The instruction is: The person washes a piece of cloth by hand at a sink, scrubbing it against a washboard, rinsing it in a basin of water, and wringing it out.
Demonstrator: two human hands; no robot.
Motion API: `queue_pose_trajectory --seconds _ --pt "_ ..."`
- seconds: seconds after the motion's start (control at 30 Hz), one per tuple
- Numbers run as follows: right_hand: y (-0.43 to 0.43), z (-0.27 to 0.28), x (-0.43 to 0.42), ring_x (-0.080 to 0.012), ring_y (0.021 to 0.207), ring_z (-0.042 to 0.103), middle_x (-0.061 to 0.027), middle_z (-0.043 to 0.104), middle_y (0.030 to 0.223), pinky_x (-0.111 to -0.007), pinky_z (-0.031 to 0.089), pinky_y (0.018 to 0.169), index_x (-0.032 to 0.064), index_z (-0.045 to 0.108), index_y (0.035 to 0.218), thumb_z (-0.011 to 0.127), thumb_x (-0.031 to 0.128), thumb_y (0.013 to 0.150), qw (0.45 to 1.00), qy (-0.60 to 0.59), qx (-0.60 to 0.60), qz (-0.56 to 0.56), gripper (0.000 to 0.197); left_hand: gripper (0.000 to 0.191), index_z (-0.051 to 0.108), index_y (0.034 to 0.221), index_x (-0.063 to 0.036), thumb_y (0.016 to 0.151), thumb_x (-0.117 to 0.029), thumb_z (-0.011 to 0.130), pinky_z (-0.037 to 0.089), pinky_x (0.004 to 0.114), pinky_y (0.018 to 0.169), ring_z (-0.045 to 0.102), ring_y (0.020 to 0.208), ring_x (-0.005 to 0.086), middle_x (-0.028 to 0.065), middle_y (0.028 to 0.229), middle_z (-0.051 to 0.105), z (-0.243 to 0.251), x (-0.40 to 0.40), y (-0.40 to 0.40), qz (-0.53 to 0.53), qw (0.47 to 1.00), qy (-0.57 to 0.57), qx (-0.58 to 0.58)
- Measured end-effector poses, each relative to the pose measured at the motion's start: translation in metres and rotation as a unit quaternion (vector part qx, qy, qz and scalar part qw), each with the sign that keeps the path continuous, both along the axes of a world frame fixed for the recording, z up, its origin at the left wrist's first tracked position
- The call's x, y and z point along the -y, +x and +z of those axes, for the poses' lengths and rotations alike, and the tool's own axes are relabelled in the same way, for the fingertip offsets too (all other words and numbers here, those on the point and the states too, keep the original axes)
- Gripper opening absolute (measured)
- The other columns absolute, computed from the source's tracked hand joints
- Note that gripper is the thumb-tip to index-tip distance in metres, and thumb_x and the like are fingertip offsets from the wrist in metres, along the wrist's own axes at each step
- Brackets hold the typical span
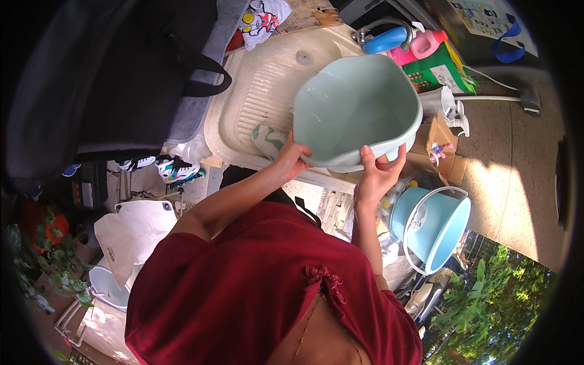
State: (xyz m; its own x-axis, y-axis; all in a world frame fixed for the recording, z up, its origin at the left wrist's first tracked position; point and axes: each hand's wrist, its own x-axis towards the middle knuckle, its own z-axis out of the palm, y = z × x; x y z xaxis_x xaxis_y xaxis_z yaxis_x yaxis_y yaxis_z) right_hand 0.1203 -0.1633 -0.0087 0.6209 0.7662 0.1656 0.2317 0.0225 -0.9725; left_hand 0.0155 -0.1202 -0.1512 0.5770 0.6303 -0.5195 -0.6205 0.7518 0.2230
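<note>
A pale green plastic basin [360,109] is tilted over the stone laundry sink [264,73], its open side facing up towards me. My left hand [292,159] grips its near left corner, thumb over the rim. On the near right side, my right hand [379,175] holds the rim, fingers partly hidden behind the outer wall. The inside of the basin looks wet and smooth. Beside my left hand, a white cloth with green print [269,140] lies on the ribbed washboard slope of the sink. The drain [303,57] shows at the far end.
Right of the sink stand a pink bottle [417,48], a blue bottle [387,40], a green bag [433,70], a cardboard box [449,157] and a light blue bucket [431,228]. A wooden board [305,18] lies at the back. Inline skates [175,171] sit at left.
</note>
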Motion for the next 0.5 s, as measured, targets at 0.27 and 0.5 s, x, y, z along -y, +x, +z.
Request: queue_pose_trajectory --seconds 0.27,0.5 --pt "-0.016 0.000 -0.003 -0.0152 0.078 0.060 -0.0174 0.065 0.087 -0.025 0.045 0.074 -0.0020 0.020 0.135 0.068 0.001 0.077 0.999 -0.022 0.013 0.041 0.076 0.082 0.022 0.133 -0.0268 0.063 0.009 0.041 0.048 0.042 0.072 0.045 0.106 0.0266 0.0092 0.121 0.038 -0.023 0.010 -0.001 0.017 0.998 -0.036 0.043" --pt "-0.024 -0.009 -0.008 -0.0101 0.064 0.059 -0.0100 0.065 0.074 -0.021 0.046 0.061 -0.0004 0.021 0.136 0.071 0.005 0.075 0.974 -0.039 0.203 0.088 0.078 0.060 0.035 0.125 -0.0213 0.069 -0.001 0.042 0.042 0.032 0.052 0.052 0.084 0.0224 0.0084 0.104 0.049 -0.050 0.020 0.009 -0.040 0.994 -0.020 0.097"
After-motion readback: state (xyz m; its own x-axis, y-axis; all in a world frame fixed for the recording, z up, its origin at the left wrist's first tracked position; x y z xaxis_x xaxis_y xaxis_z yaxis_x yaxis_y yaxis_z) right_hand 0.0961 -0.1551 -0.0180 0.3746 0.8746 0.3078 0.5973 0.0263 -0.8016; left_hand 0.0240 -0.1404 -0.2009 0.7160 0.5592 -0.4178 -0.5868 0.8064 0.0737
